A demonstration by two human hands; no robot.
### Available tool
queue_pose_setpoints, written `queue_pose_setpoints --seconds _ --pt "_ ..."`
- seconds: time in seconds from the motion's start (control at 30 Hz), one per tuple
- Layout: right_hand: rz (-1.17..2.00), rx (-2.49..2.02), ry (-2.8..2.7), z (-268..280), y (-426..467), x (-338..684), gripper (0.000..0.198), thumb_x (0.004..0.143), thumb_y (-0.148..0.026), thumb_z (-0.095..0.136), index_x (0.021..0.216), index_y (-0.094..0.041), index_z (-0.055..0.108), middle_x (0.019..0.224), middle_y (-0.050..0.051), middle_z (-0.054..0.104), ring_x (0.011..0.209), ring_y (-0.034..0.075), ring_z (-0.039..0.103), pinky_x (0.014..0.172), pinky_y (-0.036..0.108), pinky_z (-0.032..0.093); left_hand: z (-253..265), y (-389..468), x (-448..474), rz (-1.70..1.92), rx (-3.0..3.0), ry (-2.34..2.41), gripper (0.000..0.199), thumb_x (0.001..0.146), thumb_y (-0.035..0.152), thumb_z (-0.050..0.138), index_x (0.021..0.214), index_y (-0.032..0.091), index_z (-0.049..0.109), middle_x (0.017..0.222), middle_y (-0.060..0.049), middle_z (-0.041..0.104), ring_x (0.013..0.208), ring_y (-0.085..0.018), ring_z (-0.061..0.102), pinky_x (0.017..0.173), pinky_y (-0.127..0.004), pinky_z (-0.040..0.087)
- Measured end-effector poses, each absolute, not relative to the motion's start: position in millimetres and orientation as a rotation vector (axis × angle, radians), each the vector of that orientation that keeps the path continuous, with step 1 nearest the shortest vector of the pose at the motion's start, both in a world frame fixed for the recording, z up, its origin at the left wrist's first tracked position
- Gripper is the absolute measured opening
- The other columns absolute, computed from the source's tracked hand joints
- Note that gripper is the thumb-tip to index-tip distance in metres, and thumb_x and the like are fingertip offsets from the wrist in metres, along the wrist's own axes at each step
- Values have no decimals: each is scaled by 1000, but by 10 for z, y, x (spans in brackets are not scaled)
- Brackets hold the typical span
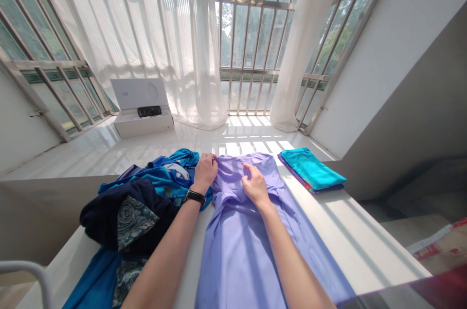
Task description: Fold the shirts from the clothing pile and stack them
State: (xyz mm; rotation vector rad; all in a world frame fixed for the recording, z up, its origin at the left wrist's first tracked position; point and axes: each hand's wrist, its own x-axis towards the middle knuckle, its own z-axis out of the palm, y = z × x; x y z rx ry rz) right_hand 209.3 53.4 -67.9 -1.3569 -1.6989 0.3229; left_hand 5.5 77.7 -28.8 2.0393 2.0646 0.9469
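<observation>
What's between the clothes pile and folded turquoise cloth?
In the head view: lilac garment on a white surface, left hand and right hand at it.

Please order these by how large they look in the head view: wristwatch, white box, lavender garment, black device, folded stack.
Largest to smallest:
1. lavender garment
2. white box
3. folded stack
4. wristwatch and black device: too alike to rank, and the watch is nearer

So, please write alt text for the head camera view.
A person's left hand and right hand are at the far end of a lilac garment spread on a white surface. A rumpled clothes pile lies left, folded teal fabric right, barred windows behind.
</observation>
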Motion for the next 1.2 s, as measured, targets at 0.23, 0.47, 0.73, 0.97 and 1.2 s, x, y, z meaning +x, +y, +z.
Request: queue_pose_setpoints --seconds 0.23,0.47,0.73,0.97,1.2 --pt "415 -1584 -1764 -794 609 2264 43 81 -12 57 122 -20 66 125 11 69 112 22 67 98 33 52 -292 734 149 686 2344 1945 38 91 4 48 122 18 66 128 -13 63 112 -25 61 98 -36 49" --pt "444 -1718 -1699 -676 540 2267 34 88 -16 55 119 -21 67 118 9 74 107 23 70 93 33 53 -233 694 195 405 2441 1400 28 79 23 72 107 20 72 103 -6 71 94 -23 66 83 -29 53" --pt "395 -1888 -1574 -519 460 2431 34 94 -18 45 118 -22 70 118 7 76 110 23 70 94 31 51 -456 725 159 260 2414 1499 60 76 47 78 127 19 66 126 -13 64 121 -34 58 106 -44 47" --pt "309 -2043 -1437 -419 460 2809 34 93 -23 45 116 -18 71 115 12 76 103 25 71 88 33 52 -456 726 237 541 2480 1567 33 94 40 59 117 18 68 127 -16 64 123 -33 58 110 -50 45" --pt "336 -2117 -1536 -522 461 2972 16 86 -29 61 87 -25 76 91 7 79 87 24 74 72 28 51 -588 706 378 571 2506 1496 39 93 37 63 127 18 66 137 -17 63 132 -34 55 114 -49 42"
